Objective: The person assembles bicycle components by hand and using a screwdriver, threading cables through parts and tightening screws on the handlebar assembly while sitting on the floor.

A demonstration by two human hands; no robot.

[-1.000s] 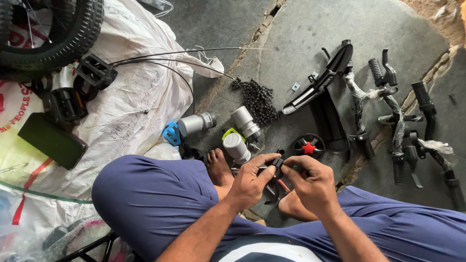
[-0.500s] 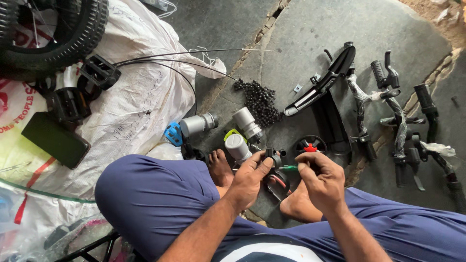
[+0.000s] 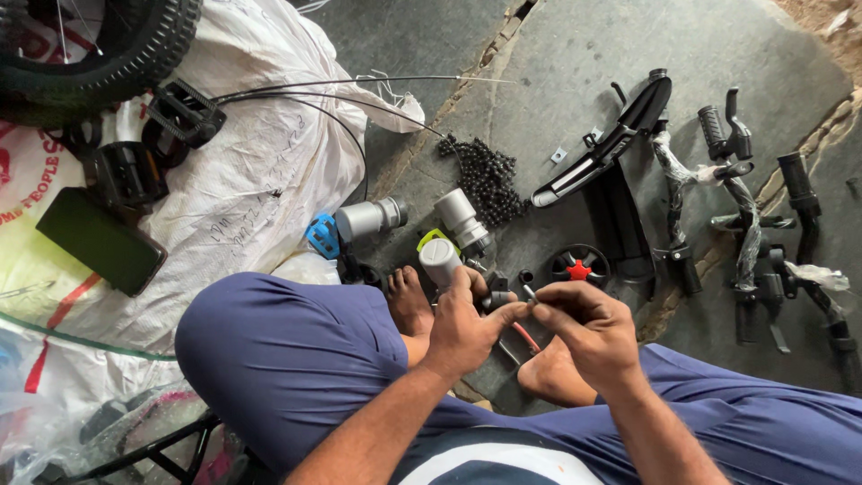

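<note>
My left hand (image 3: 462, 325) and right hand (image 3: 588, 328) are bare, with no gloves, rings or watch, and both forearms are uncovered up to the picture's lower edge. I wear loose dark blue trousers (image 3: 287, 359) with soft folds. My feet (image 3: 411, 301) are bare. At the bottom shows a white and dark blue shirt (image 3: 489, 465).
</note>
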